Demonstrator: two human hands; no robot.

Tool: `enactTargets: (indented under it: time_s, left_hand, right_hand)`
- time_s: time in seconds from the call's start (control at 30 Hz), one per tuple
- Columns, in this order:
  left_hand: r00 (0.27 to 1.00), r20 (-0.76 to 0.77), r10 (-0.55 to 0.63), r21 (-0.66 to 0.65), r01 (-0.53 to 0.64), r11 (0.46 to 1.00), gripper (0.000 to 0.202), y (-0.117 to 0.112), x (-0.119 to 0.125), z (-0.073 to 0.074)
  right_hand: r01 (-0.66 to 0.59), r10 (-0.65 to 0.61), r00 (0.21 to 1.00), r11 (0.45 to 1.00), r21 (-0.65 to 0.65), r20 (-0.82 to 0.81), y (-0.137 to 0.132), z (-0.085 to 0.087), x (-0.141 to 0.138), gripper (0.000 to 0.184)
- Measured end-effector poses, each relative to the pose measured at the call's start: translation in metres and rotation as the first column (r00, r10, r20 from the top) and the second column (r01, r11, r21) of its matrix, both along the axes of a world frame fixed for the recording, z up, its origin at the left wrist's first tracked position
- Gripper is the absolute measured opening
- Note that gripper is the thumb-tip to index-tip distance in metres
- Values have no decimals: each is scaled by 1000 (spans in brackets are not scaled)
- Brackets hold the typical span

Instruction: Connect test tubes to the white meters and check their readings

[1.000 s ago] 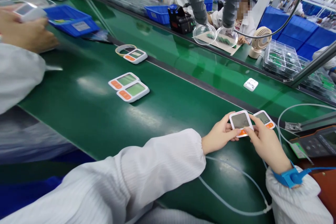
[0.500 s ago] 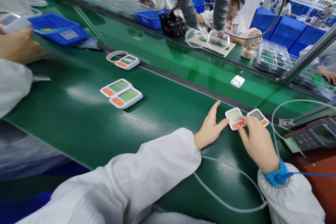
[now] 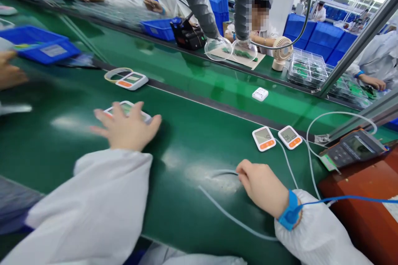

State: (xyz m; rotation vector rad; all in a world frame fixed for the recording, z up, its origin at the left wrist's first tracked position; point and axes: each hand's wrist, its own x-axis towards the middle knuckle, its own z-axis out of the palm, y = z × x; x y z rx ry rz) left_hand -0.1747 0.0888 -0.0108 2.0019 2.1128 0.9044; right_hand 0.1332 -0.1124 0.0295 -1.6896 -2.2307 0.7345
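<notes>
Fingers spread, my left hand (image 3: pixel 126 126) is over the white monitors with screens and orange buttons (image 3: pixel 146 116), covering most of them. Whether it grips one cannot be seen. My right hand (image 3: pixel 263 182) pinches a thin pale tube (image 3: pixel 224 171), whose free end points left above the green surface. Another stretch of tube (image 3: pixel 236 218) runs from below my right sleeve towards the left. Beyond the right hand lie two monitors side by side, the left one (image 3: pixel 264 138) and the right one (image 3: pixel 290 137), both with digits lit.
A grey handheld meter (image 3: pixel 356 148) with a tube sits at right. Near the belt's edge lie another monitor (image 3: pixel 132 80) and a tape roll (image 3: pixel 110 75). A white piece (image 3: pixel 260 94) rests on the belt. A co-worker's hand (image 3: pixel 10 70) is far left beside a blue tray (image 3: pixel 46 56).
My left hand has moved left from the right-hand monitors to the pair at left. My right hand has left the monitor, come nearer and taken hold of the tube. The view has shifted.
</notes>
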Motion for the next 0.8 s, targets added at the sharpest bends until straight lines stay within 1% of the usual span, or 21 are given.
enactTargets:
  time_s: [0.03, 0.07, 0.1, 0.13, 0.17, 0.23, 0.3, 0.4, 0.47, 0.53, 0.57, 0.6, 0.63, 0.67, 0.7, 0.73, 0.77, 0.8]
  left_hand:
    - [995, -38, 97, -88, -100, 991, 74, 3, -14, -2]
    - [984, -83, 157, -154, -168, 974, 77, 6, -25, -4]
    - [973, -126, 194, -193, -216, 957, 78, 7, -31, -6]
    - [967, -165, 193, -206, -225, 952, 77, 8, -33, -8]
    - [966, -195, 169, -190, -207, 960, 75, 8, -32, -9]
    - [964, -249, 88, -118, -121, 986, 71, 4, -20, -13]
    - [953, -302, -2, -55, -15, 998, 67, -4, 0, -16]
    - [938, -333, -93, 6, 101, 995, 62, -20, 30, -19]
    - [921, -306, -240, -22, 245, 969, 60, -31, 46, -17]
    - [891, -208, -403, -54, 401, 915, 61, -43, 61, -12]
    - [877, -125, -463, -52, 461, 886, 63, -50, 70, -8]
    - [866, -12, -499, -34, 499, 866, 65, -57, 80, -2]
    - [841, 138, -523, -16, 530, 848, 66, -66, 91, 3]
    - [781, 328, -532, -10, 566, 824, 66, -76, 105, 9]
    - [665, 554, -501, -9, 606, 795, 64, -86, 120, 13]
    - [471, 776, -420, -1, 667, 745, 65, -96, 136, 16]
    - [241, 921, -307, 42, 722, 691, 68, -105, 152, 16]
    - [35, 979, -201, 107, 752, 651, 71, -114, 168, 14]
  right_hand:
    - [10, -10, 999, 1000, 9, -52, -1, 5, 4, 29]
    - [15, -12, 995, 999, 28, -100, -1, 9, 7, 41]
    - [16, -8, 990, 998, 55, -140, -2, 13, 11, 52]
    - [16, -1, 985, 996, 91, -172, -2, 16, 14, 59]
    - [24, 3, 980, 991, 134, -199, -2, 19, 18, 63]
    - [62, -3, 967, 973, 223, -254, -2, 23, 23, 61]
    - [137, -43, 949, 949, 285, -314, -1, 27, 28, 50]
    - [270, -131, 911, 905, 328, -390, 0, 34, 34, 29]
    - [329, -168, 892, 877, 349, -420, 0, 37, 38, 21]
    - [357, -190, 880, 870, 341, -435, -1, 41, 42, 23]
    - [359, -198, 878, 875, 324, -436, -2, 42, 44, 29]
    - [357, -203, 877, 882, 307, -436, -3, 43, 46, 39]
    - [350, -201, 879, 887, 300, -432, -3, 44, 47, 47]
    - [336, -190, 888, 890, 307, -419, -3, 45, 49, 49]
    - [321, -177, 900, 888, 330, -399, -3, 46, 50, 48]
    - [312, -170, 912, 878, 362, -374, -2, 46, 51, 44]
    - [302, -166, 925, 867, 395, -342, -1, 46, 51, 40]
    - [286, -161, 938, 860, 422, -308, 0, 45, 51, 35]
